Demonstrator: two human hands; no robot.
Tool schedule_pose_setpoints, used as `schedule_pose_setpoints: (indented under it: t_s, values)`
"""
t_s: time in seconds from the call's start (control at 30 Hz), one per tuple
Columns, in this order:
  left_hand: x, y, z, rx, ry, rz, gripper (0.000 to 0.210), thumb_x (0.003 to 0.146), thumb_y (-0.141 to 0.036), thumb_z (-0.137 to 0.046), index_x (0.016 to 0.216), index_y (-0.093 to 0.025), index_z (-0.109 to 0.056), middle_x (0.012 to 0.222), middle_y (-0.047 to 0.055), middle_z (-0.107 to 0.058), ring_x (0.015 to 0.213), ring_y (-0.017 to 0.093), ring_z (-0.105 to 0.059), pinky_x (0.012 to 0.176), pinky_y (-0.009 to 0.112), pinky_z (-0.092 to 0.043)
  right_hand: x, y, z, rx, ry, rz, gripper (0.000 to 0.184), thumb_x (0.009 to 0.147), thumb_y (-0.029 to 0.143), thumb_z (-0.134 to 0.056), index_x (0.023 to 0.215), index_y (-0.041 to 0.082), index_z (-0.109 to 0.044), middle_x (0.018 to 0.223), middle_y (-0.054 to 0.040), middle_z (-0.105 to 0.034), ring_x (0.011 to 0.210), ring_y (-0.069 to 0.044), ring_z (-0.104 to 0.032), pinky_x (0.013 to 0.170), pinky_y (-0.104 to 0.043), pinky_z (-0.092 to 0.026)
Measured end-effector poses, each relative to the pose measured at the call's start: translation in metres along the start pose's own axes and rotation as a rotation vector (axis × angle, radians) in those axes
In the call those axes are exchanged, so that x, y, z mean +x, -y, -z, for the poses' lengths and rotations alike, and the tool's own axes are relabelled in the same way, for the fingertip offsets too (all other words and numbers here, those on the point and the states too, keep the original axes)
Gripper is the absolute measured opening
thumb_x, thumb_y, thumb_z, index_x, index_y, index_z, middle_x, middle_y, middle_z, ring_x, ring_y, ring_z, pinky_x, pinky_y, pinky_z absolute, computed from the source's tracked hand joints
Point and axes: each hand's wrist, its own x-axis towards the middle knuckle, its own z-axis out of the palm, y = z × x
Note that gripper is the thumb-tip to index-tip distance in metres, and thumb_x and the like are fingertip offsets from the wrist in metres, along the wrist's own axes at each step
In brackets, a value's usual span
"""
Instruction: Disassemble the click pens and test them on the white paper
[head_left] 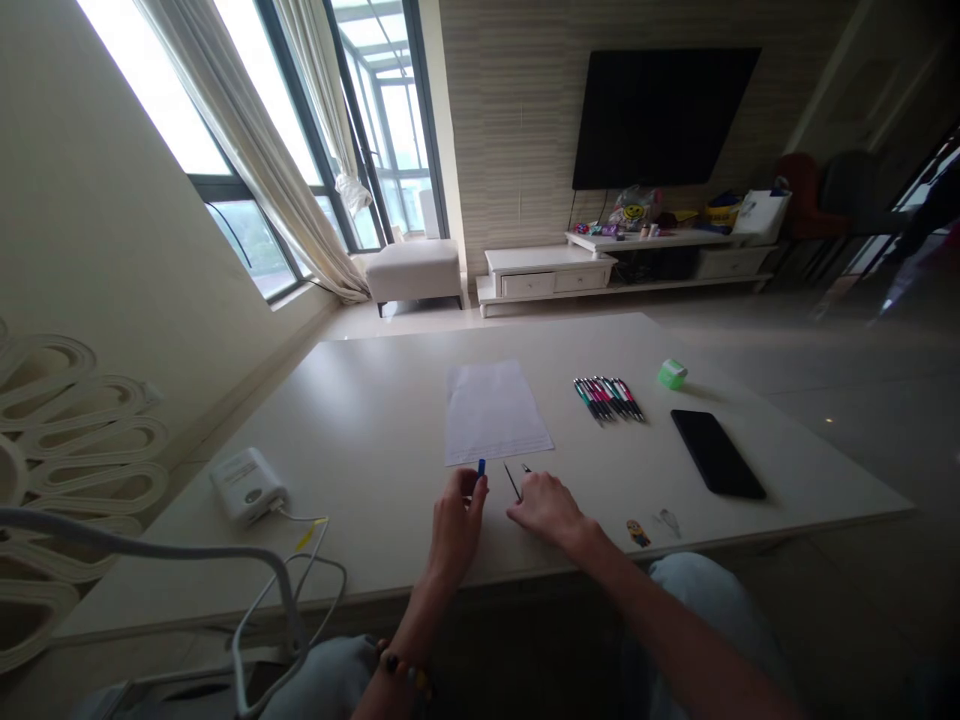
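Note:
My left hand (459,525) is closed around a small blue pen part (481,467), which sticks up from the fingertips just below a white sheet of paper (493,410). My right hand (550,508) rests on the white table (360,420) beside it, fingers curled down. In front of those fingers lie a thin dark pen refill (512,481) and a tiny dark piece (526,468). Whether the right fingers touch them I cannot tell.
A row of several coloured pens (609,397) lies right of the paper, with a green roll (672,374) and a black phone (717,452) beyond. A white box with cables (247,484) sits at the left. Two small stickers (652,527) lie near the front edge.

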Motion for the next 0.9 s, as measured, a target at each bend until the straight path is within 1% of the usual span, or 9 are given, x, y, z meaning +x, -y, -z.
schedule_pose_setpoints:
  t_s: [0.07,0.13,0.2,0.27,0.37,0.63,0.77,0.83,0.9]
  values:
    - [-0.003,-0.002,0.002,-0.069,0.02,-0.006,0.022,0.085,-0.039,-0.046,0.091,-0.019,-0.053,0.083,0.005,-0.066,0.076,0.018,-0.063,0.069,0.029,-0.048,0.001,-0.005,0.009,0.269,-0.118,0.078,0.009,0.069,0.023,-0.056,0.069,0.015,-0.061,0.069,-0.0104,-0.068,0.066,-0.021,-0.065,0.061,-0.029,-0.048]
    - [-0.006,-0.005,0.003,-0.102,0.052,-0.031,0.021,0.085,-0.039,-0.046,0.091,-0.019,-0.054,0.083,0.004,-0.067,0.077,0.017,-0.064,0.071,0.03,-0.049,0.0,-0.008,0.02,0.61,-0.217,0.14,0.013,0.076,0.027,-0.052,0.073,0.016,-0.057,0.065,-0.0053,-0.066,0.055,-0.015,-0.061,0.052,-0.025,-0.047]
    - [-0.008,-0.009,0.001,-0.107,0.08,-0.062,0.02,0.084,-0.038,-0.048,0.09,-0.02,-0.055,0.082,0.003,-0.067,0.076,0.017,-0.063,0.072,0.03,-0.049,-0.001,-0.009,0.028,0.889,-0.259,0.169,0.016,0.079,0.031,-0.05,0.076,0.017,-0.054,0.065,-0.0032,-0.065,0.048,-0.012,-0.058,0.044,-0.022,-0.044]
    - [-0.011,-0.012,-0.003,-0.099,0.091,-0.088,0.019,0.084,-0.038,-0.049,0.09,-0.02,-0.055,0.082,0.002,-0.067,0.075,0.016,-0.063,0.072,0.03,-0.049,-0.002,-0.007,0.03,1.029,-0.272,0.183,0.018,0.079,0.034,-0.051,0.077,0.016,-0.053,0.065,-0.0028,-0.064,0.047,-0.011,-0.056,0.04,-0.02,-0.042]
    - [-0.013,-0.015,-0.009,-0.075,0.107,-0.118,0.017,0.084,-0.036,-0.049,0.09,-0.021,-0.055,0.084,0.002,-0.067,0.076,0.016,-0.063,0.073,0.029,-0.049,-0.004,-0.004,0.029,1.046,-0.232,0.211,0.017,0.079,0.033,-0.053,0.077,0.016,-0.054,0.066,-0.0023,-0.064,0.049,-0.011,-0.057,0.039,-0.02,-0.043]
    - [-0.014,-0.017,-0.012,0.004,0.161,-0.136,0.017,0.088,-0.035,-0.042,0.094,-0.022,-0.052,0.089,0.002,-0.065,0.081,0.016,-0.061,0.073,0.029,-0.048,-0.003,-0.009,0.035,0.753,-0.2,0.269,0.012,0.075,0.027,-0.055,0.073,0.016,-0.059,0.069,-0.0012,-0.062,0.063,-0.012,-0.057,0.054,-0.021,-0.046]
    - [-0.015,-0.019,-0.013,0.013,0.137,-0.147,0.017,0.088,-0.035,-0.043,0.094,-0.022,-0.052,0.088,0.002,-0.065,0.08,0.015,-0.061,0.074,0.028,-0.047,-0.003,-0.013,0.038,0.735,-0.227,0.267,0.012,0.074,0.028,-0.056,0.072,0.016,-0.059,0.068,-0.0008,-0.062,0.061,-0.011,-0.055,0.052,-0.021,-0.044]
    - [-0.014,-0.018,-0.014,0.007,0.124,-0.147,0.017,0.087,-0.034,-0.045,0.094,-0.021,-0.053,0.088,0.002,-0.066,0.08,0.015,-0.062,0.073,0.027,-0.047,-0.004,-0.014,0.039,0.739,-0.19,0.287,0.013,0.075,0.029,-0.058,0.071,0.016,-0.06,0.068,-0.0009,-0.062,0.061,-0.011,-0.056,0.052,-0.021,-0.043]
    - [-0.014,-0.018,-0.016,0.003,0.109,-0.146,0.016,0.087,-0.034,-0.045,0.093,-0.021,-0.053,0.087,0.002,-0.066,0.079,0.015,-0.062,0.073,0.027,-0.046,-0.004,-0.014,0.04,0.768,-0.147,0.297,0.016,0.075,0.031,-0.059,0.077,0.016,-0.063,0.069,-0.0014,-0.063,0.061,-0.011,-0.056,0.052,-0.021,-0.043]
